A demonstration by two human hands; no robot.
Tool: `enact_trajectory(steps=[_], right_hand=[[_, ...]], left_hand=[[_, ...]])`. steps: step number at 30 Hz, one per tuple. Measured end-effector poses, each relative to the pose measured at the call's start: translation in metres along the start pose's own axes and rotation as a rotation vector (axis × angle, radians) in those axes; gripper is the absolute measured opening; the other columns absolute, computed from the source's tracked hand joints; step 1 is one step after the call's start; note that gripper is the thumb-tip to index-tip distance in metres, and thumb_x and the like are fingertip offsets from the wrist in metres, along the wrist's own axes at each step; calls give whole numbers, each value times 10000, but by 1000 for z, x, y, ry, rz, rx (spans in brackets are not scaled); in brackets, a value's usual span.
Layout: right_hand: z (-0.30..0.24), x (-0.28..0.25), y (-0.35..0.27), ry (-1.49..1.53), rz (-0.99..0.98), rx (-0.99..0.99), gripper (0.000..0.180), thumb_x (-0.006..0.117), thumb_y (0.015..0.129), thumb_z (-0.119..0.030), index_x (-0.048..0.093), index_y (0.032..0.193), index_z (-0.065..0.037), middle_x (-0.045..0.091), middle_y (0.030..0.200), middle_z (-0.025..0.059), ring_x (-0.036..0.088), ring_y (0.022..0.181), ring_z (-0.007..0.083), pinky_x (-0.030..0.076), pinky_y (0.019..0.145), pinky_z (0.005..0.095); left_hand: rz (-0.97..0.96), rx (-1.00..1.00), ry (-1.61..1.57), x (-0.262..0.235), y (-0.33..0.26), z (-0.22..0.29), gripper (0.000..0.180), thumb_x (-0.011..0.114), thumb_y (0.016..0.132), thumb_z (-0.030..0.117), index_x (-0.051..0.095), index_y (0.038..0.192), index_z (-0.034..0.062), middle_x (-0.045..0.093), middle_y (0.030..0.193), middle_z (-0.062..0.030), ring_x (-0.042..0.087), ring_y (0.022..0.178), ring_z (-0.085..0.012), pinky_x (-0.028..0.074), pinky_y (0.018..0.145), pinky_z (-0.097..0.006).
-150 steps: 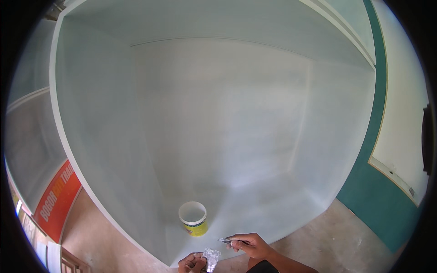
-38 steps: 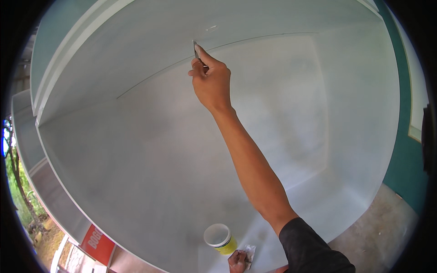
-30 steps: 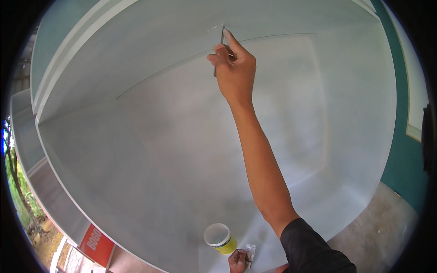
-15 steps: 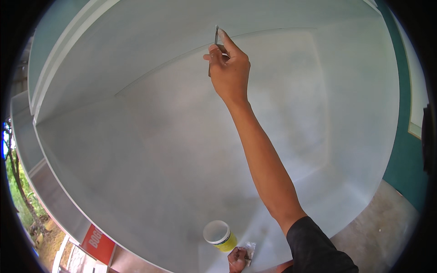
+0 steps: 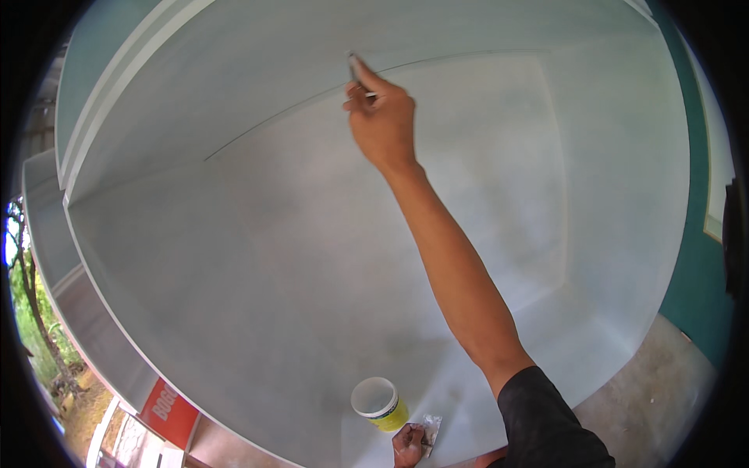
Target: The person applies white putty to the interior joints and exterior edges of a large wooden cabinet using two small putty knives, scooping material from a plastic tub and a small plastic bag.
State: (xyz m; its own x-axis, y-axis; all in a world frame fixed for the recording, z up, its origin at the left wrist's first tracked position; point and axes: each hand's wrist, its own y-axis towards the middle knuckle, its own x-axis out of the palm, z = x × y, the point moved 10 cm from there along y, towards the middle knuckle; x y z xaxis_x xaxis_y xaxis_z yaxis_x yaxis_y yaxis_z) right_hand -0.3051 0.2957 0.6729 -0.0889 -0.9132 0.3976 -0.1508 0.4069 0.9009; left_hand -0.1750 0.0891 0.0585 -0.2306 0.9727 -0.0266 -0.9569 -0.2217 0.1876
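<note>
My right hand (image 5: 382, 121) reaches to the far part of a large pale grey box-like interior (image 5: 296, 257). It is closed on a narrow dark putty knife (image 5: 355, 69), its tip raised beside the thin dark seam (image 5: 273, 117) where two panels meet. Down at the lower edge, my left hand (image 5: 407, 444) is closed on a flat, white-smeared scraper (image 5: 430, 434). Right beside that hand is a yellow and white plastic tub (image 5: 380, 404) with its top uncovered. Whatever is in the tub is hard to make out.
Pale panels curve round on all sides. A green wall (image 5: 690, 281) and bare concrete floor (image 5: 647, 382) lie beyond the right edge. Past the left edge are a red sign panel (image 5: 168, 413) and trees (image 5: 35, 288) outdoors.
My right hand has moved a little left along the seam, its knife tip tilting left. My left hand, the scraper and the tub hold nearly the same place.
</note>
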Motion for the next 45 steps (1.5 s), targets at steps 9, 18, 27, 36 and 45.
enact_trajectory(steps=[9,18,27,36,45], right_hand=[[-3,-15,-30,225,28,220,411,590,976,-66,563,1376,24,710,891,114,682,732,155,533,678,294],[-1,-3,-15,331,280,-22,473,591,998,-44,487,1458,-18,697,1026,92,695,847,130,529,543,247],[-5,37,-5,399,374,-96,430,595,1005,-43,553,1431,-84,684,927,61,604,681,101,499,558,266],[17,8,-40,371,202,223,412,584,1007,-86,543,1404,17,693,938,95,733,873,196,528,600,270],[-10,-10,-2,611,138,298,438,581,1012,-133,517,1394,73,701,1008,192,737,873,282,594,709,344]], left_hand=[[40,77,4,-3,-2,14,240,542,982,191,586,790,56,581,654,-20,517,565,-109,431,530,-276],[22,-100,68,-12,4,-20,159,581,945,99,655,921,-39,666,784,-42,584,720,-99,464,674,-248],[29,-70,3,-15,6,-38,143,582,935,76,653,922,-47,667,783,-47,599,727,-108,477,692,-250],[15,-75,30,-15,1,-27,126,597,949,75,645,921,-38,664,795,-37,581,735,-89,453,688,-236],[2,-54,-50,-5,1,-19,120,595,948,66,641,910,-38,656,789,-31,574,722,-82,447,662,-231]])
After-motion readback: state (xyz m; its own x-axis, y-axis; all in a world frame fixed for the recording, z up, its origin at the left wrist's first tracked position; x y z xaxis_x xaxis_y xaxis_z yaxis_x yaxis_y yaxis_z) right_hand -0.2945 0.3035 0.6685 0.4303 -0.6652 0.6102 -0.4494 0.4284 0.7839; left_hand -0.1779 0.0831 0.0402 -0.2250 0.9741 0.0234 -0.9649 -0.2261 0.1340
